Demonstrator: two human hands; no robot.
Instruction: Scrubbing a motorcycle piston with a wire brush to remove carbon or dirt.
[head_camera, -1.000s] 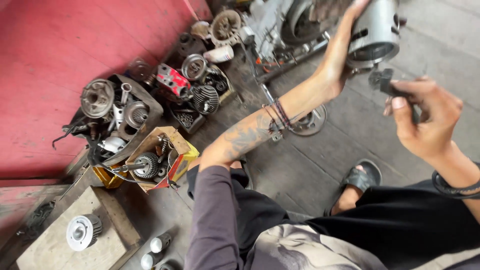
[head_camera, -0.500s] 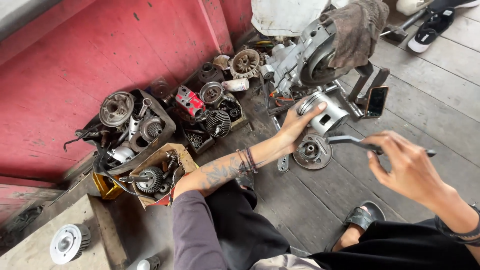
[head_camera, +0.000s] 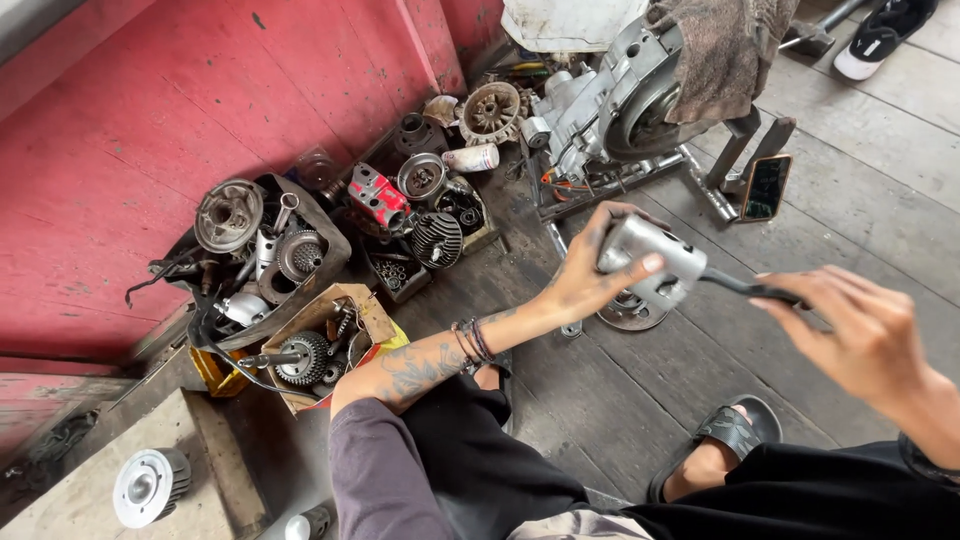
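My left hand (head_camera: 590, 275) grips a grey metal engine part (head_camera: 650, 262), held in the air above a round metal disc (head_camera: 625, 312) lying on the plank floor. My right hand (head_camera: 860, 335) holds the dark handle of a tool (head_camera: 745, 288) whose tip meets the right side of that part. My left forearm is tattooed and wears dark bracelets at the wrist.
A stripped engine block (head_camera: 610, 105) with a rag on it stands at the back, a phone (head_camera: 765, 187) beside it. Boxes of gears and engine parts (head_camera: 270, 260) line the red wall (head_camera: 130, 120). A cardboard box (head_camera: 320, 345) and my sandalled foot (head_camera: 725, 440) lie near.
The view swung down. My left hand lowered the metal part from high up to just above the floor disc, and my right hand brought the tool against it.
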